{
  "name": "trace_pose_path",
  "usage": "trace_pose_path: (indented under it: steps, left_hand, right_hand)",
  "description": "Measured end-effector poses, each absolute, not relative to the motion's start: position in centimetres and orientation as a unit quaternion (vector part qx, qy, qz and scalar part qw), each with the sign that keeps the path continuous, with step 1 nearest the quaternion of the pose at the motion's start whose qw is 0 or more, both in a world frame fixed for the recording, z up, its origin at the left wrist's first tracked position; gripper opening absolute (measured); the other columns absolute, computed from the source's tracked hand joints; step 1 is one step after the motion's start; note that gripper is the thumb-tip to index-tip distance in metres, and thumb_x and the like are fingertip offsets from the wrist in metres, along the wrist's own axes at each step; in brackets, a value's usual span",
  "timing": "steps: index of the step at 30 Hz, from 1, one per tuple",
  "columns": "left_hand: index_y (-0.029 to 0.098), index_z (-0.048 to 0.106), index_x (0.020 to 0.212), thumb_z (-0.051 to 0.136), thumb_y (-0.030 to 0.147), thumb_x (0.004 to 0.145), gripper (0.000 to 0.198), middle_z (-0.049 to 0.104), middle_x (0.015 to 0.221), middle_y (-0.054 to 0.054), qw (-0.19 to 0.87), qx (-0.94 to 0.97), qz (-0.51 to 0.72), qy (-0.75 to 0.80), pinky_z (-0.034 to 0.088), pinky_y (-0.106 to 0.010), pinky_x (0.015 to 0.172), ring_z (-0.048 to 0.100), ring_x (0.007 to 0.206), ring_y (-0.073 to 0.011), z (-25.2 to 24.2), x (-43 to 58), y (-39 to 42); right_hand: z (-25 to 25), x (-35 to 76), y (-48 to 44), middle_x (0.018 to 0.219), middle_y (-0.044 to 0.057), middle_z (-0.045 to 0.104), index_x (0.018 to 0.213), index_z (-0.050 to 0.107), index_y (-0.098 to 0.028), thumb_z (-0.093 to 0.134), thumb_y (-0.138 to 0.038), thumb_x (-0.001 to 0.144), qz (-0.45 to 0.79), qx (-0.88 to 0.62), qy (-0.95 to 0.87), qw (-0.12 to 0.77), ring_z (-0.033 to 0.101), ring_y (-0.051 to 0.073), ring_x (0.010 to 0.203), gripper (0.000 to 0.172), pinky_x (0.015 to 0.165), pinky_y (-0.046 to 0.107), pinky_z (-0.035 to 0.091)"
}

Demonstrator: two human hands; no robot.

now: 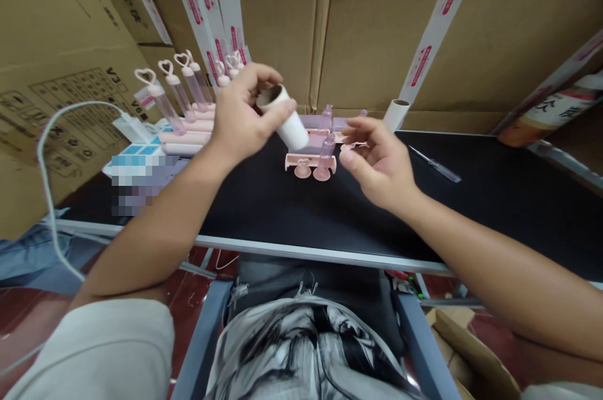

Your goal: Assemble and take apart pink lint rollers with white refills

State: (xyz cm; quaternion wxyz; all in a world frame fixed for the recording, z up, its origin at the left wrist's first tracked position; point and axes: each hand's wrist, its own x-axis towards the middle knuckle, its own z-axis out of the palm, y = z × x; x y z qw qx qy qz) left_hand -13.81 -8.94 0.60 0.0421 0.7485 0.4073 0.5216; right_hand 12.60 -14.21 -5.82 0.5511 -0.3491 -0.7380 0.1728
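Note:
My left hand is closed around a short white tube, held tilted above the black table, its hollow end towards my fingers. My right hand hovers right of the small pink parts, its fingers curled but apart. A pale pink piece shows by its fingertips; I cannot tell whether they touch it. Between the hands stands a clear pink bottle with a round base, beside a pink heart-topped piece. Both are in front of a pink holder, with more pink and lilac parts behind.
Several heart-topped wands stand in pink bases at the left, by a white power strip with a cable. Another white tube and a clear-handled thin tool lie to the right. Cardboard walls enclose the black table.

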Motion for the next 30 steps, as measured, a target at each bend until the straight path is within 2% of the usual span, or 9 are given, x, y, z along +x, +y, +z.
trace_pose_path:
  steps: [3, 6, 10, 14, 22, 26, 30]
  left_hand:
    - [0.023, 0.077, 0.111, 0.084, 0.042, 0.085, 0.033, 0.079, 0.102, -0.003, 0.046, 0.728, 0.482, 0.486, 0.060, -0.037, 0.092, 0.074, 0.099, -0.0227, -0.1, -15.9, -5.2]
    - [0.022, 0.081, 0.112, 0.086, 0.041, 0.081, 0.037, 0.083, 0.109, -0.006, 0.059, 0.733, 0.433, 0.521, 0.060, -0.040, 0.094, 0.075, 0.098, -0.0247, -1.9, -16.4, -3.2]
    - [0.021, 0.083, 0.116, 0.085, 0.040, 0.082, 0.039, 0.084, 0.120, -0.008, 0.068, 0.753, 0.391, 0.524, 0.058, -0.041, 0.101, 0.077, 0.108, -0.0275, -3.5, -15.4, -2.7]
    - [0.020, 0.079, 0.127, 0.083, 0.039, 0.086, 0.045, 0.083, 0.128, -0.009, 0.063, 0.757, 0.373, 0.533, 0.057, -0.041, 0.103, 0.076, 0.111, -0.0273, -3.7, -14.6, -2.6]
    - [0.022, 0.072, 0.133, 0.084, 0.040, 0.084, 0.054, 0.082, 0.128, -0.010, 0.076, 0.765, 0.380, 0.515, 0.056, -0.040, 0.101, 0.075, 0.113, -0.0278, -4.5, -14.5, -2.1]
    - [0.025, 0.068, 0.135, 0.082, 0.042, 0.085, 0.055, 0.081, 0.126, -0.010, 0.077, 0.753, 0.391, 0.523, 0.056, -0.041, 0.101, 0.075, 0.116, -0.0289, -4.5, -14.4, -2.7]
    - [0.025, 0.069, 0.130, 0.072, 0.052, 0.093, 0.045, 0.081, 0.119, -0.006, 0.058, 0.733, 0.452, 0.505, 0.055, -0.039, 0.098, 0.073, 0.111, -0.0244, -3.5, -15.9, -2.8]
  right_hand:
    - [-5.8, 14.2, -12.6, 0.100, 0.006, 0.073, 0.117, 0.069, -0.026, 0.071, -0.055, 0.098, 0.157, -0.410, -0.705, 0.557, 0.069, 0.024, 0.089, 0.035, 0.080, 0.040, 0.057]
    - [-6.2, 15.4, -11.4, 0.078, 0.001, 0.066, 0.095, 0.066, -0.023, 0.073, -0.040, 0.092, 0.162, -0.493, -0.723, 0.456, 0.060, 0.019, 0.071, 0.018, 0.071, 0.035, 0.049]
    - [-6.7, 15.6, -11.0, 0.071, -0.001, 0.065, 0.083, 0.063, -0.022, 0.076, -0.032, 0.082, 0.176, -0.560, -0.762, 0.274, 0.058, 0.017, 0.066, 0.016, 0.067, 0.032, 0.043]
    - [-6.9, 14.7, -11.4, 0.074, 0.002, 0.070, 0.076, 0.065, -0.022, 0.076, -0.038, 0.088, 0.163, -0.573, -0.786, 0.165, 0.060, 0.018, 0.069, 0.023, 0.066, 0.032, 0.041]
    - [-7.1, 14.0, -11.1, 0.071, 0.004, 0.069, 0.073, 0.063, -0.022, 0.072, -0.050, 0.094, 0.139, -0.589, -0.785, 0.131, 0.058, 0.019, 0.066, 0.036, 0.063, 0.034, 0.037]
    - [-6.7, 14.4, -11.1, 0.072, 0.003, 0.070, 0.073, 0.064, -0.022, 0.074, -0.049, 0.090, 0.167, -0.573, -0.791, 0.134, 0.059, 0.018, 0.066, 0.034, 0.064, 0.033, 0.040]
    - [-6.1, 15.7, -11.1, 0.071, 0.001, 0.070, 0.076, 0.068, -0.022, 0.074, -0.050, 0.087, 0.224, -0.540, -0.802, 0.125, 0.059, 0.018, 0.066, 0.030, 0.065, 0.033, 0.042]
